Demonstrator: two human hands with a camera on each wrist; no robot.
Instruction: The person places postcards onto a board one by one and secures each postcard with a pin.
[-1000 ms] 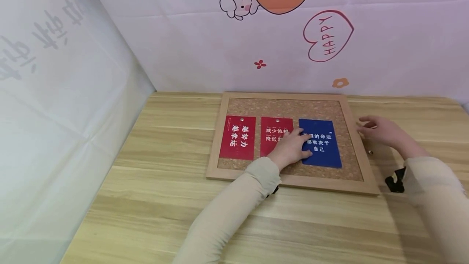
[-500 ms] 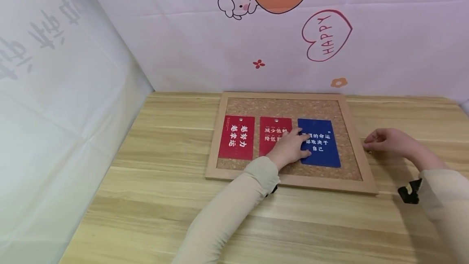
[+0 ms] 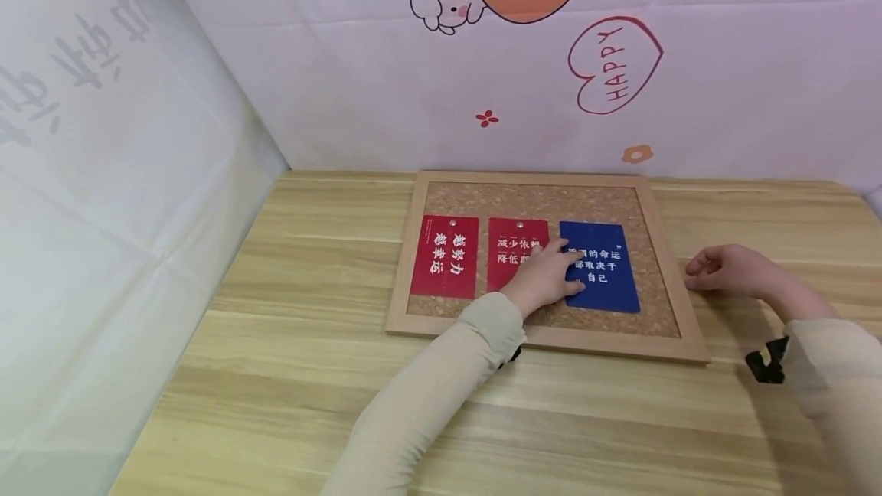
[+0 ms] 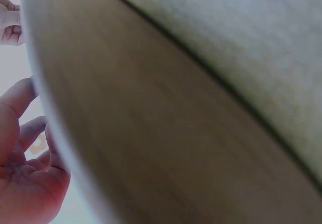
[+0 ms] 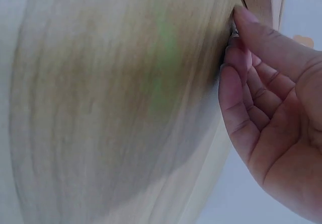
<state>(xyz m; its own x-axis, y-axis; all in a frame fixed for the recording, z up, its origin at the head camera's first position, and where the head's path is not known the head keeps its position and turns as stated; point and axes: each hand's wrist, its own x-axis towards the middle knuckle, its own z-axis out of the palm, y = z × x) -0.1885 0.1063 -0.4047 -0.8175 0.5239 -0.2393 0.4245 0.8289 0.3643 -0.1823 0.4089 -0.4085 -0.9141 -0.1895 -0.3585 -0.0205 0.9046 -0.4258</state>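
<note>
A wood-framed cork board (image 3: 534, 198) lies flat, bearing a blue card (image 3: 606, 289) and two red cards, one at the left (image 3: 444, 257) and one in the middle (image 3: 506, 236). My left hand (image 3: 546, 278) rests spread, its fingertips on the blue card's left edge and its palm over part of the middle card. Just beyond the frame's right side, my right hand (image 3: 730, 272) is down at the table with curled fingers. In the right wrist view, thumb and fingertips pinch a small shiny metal piece (image 5: 235, 30), mostly hidden by the fingers.
The board lies on a wood-grain table (image 3: 310, 373), near its back edge. A white printed cloth (image 3: 344, 83) hangs behind, and another pale cloth (image 3: 138, 197) stands along the left. Black wrist mounts (image 3: 766, 362) sit at the sleeves.
My right hand has moved down from the frame's right edge to the table beside it, its fingers closing over the small metal piece seen there earlier. The left hand stays on the blue card.
</note>
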